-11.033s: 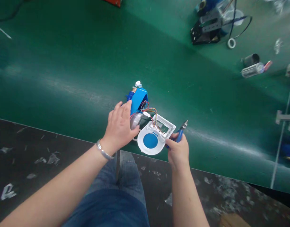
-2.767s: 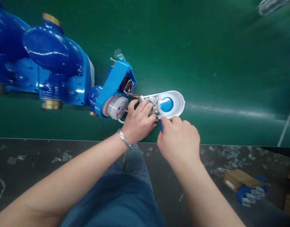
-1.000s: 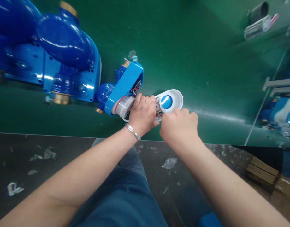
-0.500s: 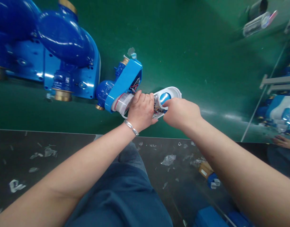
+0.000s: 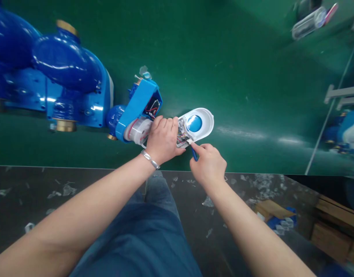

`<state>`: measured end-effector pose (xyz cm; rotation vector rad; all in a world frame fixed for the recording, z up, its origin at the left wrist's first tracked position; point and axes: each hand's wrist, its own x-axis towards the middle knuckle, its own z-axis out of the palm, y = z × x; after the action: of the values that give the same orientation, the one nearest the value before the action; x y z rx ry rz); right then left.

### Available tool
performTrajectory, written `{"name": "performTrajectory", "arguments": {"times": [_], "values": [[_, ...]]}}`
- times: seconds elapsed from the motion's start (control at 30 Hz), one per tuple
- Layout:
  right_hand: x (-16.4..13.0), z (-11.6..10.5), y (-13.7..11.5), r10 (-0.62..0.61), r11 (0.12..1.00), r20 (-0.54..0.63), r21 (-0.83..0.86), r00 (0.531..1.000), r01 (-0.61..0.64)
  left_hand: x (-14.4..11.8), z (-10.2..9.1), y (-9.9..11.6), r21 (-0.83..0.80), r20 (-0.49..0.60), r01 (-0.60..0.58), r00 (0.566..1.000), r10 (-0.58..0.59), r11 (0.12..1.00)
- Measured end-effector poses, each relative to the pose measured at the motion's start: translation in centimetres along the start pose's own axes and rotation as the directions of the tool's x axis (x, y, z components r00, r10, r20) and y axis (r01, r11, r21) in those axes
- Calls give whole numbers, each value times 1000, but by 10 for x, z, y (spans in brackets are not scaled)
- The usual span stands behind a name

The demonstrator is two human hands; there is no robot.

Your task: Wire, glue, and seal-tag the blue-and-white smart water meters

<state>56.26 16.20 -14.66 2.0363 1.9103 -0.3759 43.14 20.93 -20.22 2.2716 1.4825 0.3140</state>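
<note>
A small blue water meter (image 5: 116,117) with a bright blue housing (image 5: 138,102) lies on the green table, red and black wires showing in its opening. Beside it is a white oval cover (image 5: 207,123), inner side up, with a round blue window (image 5: 194,123) and a wired circuit board (image 5: 181,132). My left hand (image 5: 163,136) is closed over the cover's near-left end, hiding part of the board and wires. My right hand (image 5: 208,161) grips a blue-handled tool (image 5: 194,154) at the board's lower right edge; the tool's exact kind is unclear.
Large blue water meters (image 5: 67,69) with brass ends stand at the left. A clear cylinder (image 5: 308,24) lies at the far right. A pale metal bracket (image 5: 344,93) and more meters (image 5: 350,127) are along the right side. Cardboard boxes (image 5: 333,238) and plastic scraps are on the floor.
My right hand has drawn back toward the table's near edge, uncovering the round blue window and the blue tool handle. My left hand stays on the cover. The view has shifted slightly.
</note>
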Motion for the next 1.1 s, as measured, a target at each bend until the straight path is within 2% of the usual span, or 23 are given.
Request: {"name": "performTrajectory", "arguments": {"times": [0.2, 0.57, 0.8, 0.97, 1.03, 1.1], "values": [[-5, 12, 5, 2, 999, -28, 53, 1000, 0, -1, 2, -1, 27, -15, -12, 1000, 12, 1000], [-8, 20, 8, -27, 997, -61, 69, 998, 31, -1, 4, -3, 31, -17, -20, 1000, 20, 999], [-10, 31, 13, -65, 995, -141, 69, 988, 75, -2, 4, -3, 21, -18, -23, 1000, 24, 1000], [-9, 47, 19, -96, 988, -261, 90, 961, 123, -2, 6, -3, 15, -11, -15, 1000, 15, 1000], [-8, 46, 20, -105, 988, -269, 85, 957, 132, -1, 6, -3, 21, -2, -11, 1000, 11, 1000], [-7, 37, 18, -115, 991, -220, 47, 969, 129, -1, 6, -3, 37, 4, -8, 1000, 8, 999]]}}
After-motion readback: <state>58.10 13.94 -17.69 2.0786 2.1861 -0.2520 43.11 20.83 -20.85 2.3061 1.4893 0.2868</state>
